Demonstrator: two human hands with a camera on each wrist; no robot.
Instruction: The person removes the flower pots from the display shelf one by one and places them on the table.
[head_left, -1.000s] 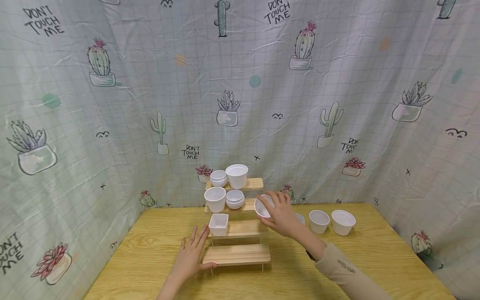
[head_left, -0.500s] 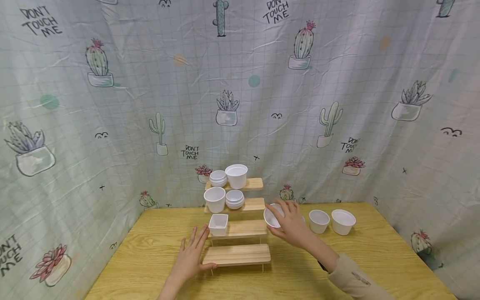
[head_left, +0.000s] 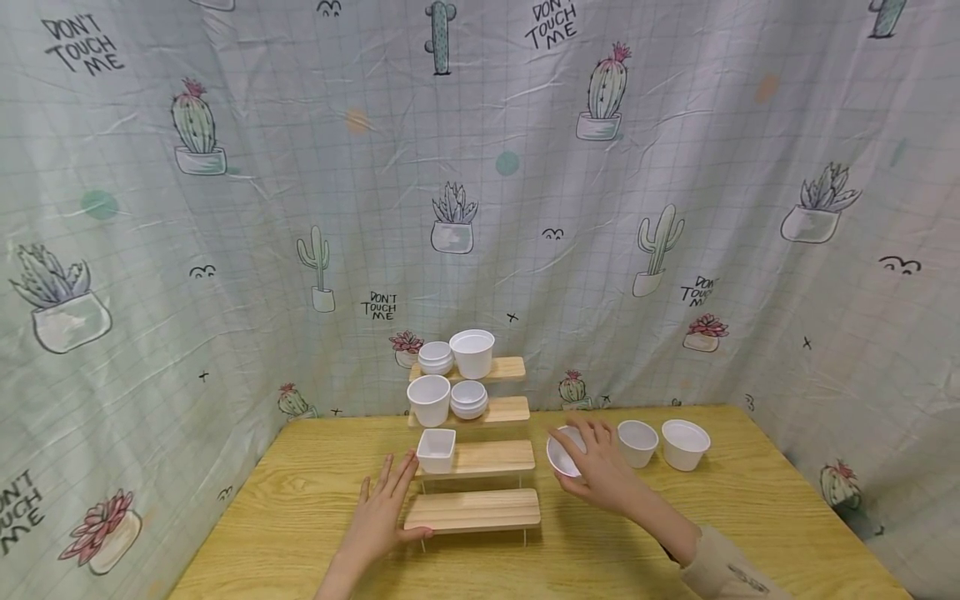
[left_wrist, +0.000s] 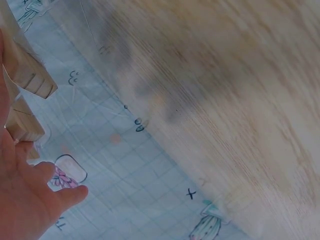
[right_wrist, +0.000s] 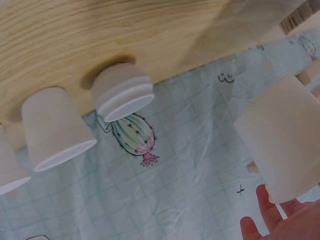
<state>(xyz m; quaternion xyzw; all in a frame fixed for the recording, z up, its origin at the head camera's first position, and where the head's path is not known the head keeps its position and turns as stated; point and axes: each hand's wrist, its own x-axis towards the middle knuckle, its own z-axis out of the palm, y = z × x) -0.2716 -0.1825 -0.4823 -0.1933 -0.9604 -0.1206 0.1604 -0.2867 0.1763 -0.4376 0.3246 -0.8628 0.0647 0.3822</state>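
Right hand (head_left: 606, 468) and its white cup (head_left: 561, 457) have shifted rightward and nearer you, clear of wooden stand (head_left: 495, 456) to hand's left. Thumb and fingers pinch cup. Looks mid-carry; next move probably calls for levelling cup, then gentle set-down. Mouth points up, tipped your way; base-to-mouth axis leans off upright. Your left hand (head_left: 378, 507), fingers straight, lies against stand.

Black lettering (head_left: 82, 43) reading "DON'T TOUCH ME" repeats across the pale grey-green, grid-lined, cactus-printed fabric curtain (head_left: 502, 200).
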